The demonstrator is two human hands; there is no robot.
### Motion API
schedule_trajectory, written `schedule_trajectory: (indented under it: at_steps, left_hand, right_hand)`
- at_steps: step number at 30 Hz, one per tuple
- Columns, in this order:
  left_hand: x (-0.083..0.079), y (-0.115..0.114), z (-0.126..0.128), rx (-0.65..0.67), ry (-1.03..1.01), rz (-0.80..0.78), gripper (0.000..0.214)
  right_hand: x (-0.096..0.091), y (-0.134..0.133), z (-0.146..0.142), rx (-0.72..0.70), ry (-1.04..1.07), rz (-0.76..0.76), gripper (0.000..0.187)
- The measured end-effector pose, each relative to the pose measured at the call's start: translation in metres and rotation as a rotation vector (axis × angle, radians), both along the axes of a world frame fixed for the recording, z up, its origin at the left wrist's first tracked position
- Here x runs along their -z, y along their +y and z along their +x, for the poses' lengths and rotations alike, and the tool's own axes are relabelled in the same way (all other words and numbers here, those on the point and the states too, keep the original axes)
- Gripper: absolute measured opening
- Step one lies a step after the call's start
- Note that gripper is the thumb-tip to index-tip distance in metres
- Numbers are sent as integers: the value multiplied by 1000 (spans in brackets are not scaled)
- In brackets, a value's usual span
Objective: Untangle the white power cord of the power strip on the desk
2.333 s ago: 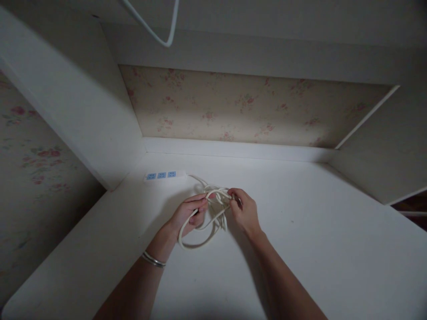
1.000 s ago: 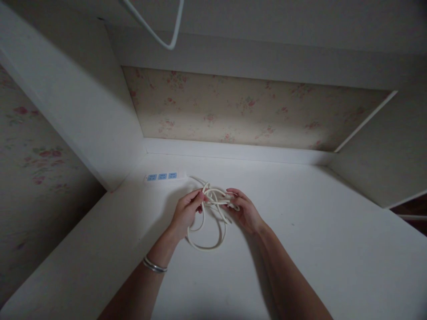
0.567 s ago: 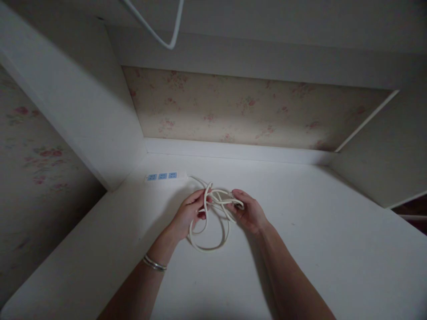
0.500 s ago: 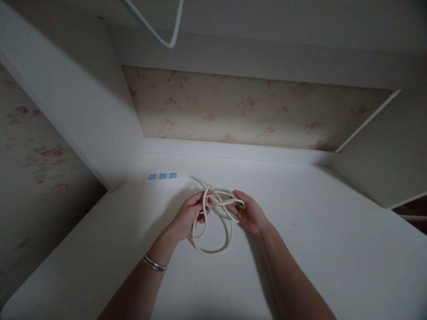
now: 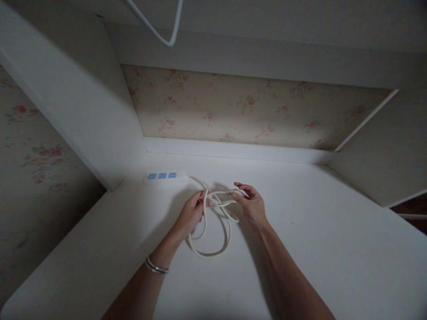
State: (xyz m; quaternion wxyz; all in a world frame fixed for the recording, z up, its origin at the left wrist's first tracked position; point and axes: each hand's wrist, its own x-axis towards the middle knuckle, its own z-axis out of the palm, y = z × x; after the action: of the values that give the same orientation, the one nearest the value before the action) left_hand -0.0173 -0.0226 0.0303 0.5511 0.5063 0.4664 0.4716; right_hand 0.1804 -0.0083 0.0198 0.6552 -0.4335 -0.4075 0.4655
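Observation:
My left hand [image 5: 192, 210] is closed around crossing strands of a white power cord [image 5: 210, 255], part of which hangs in loose loops below the fingers. To its right, my right hand [image 5: 251, 203] pinches the cord's white plug [image 5: 238, 192] between thumb and fingers. The plug's prongs cannot be made out. From the loops the cord runs back to a white power strip [image 5: 182, 175] with blue socket panels, lying behind my left hand on the white tabletop [image 5: 300, 249].
A white side panel [image 5: 83, 98] rises at the left, and another panel [image 5: 376, 146] stands at the right. Floral wallpaper [image 5: 213, 106] covers the back wall above a white ledge [image 5: 233, 149]. A bent white cable [image 5: 171, 43] hangs from overhead.
My right hand has turned and shifted its fingers onto the plug, which now points right. A cord loop has slipped from the right fingers. My left hand keeps its hold.

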Motion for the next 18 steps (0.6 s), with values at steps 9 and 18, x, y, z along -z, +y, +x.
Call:
schedule_trajectory:
  at_steps: [9, 18]
  left_hand:
    - [3, 3, -4, -54, 206, 207, 12]
    - [1, 2, -3, -60, 138, 250, 17]
  right_hand:
    - [-7, -11, -13, -84, -377, 37, 25]
    - [-17, -41, -42, 81, -1124, 541, 33]
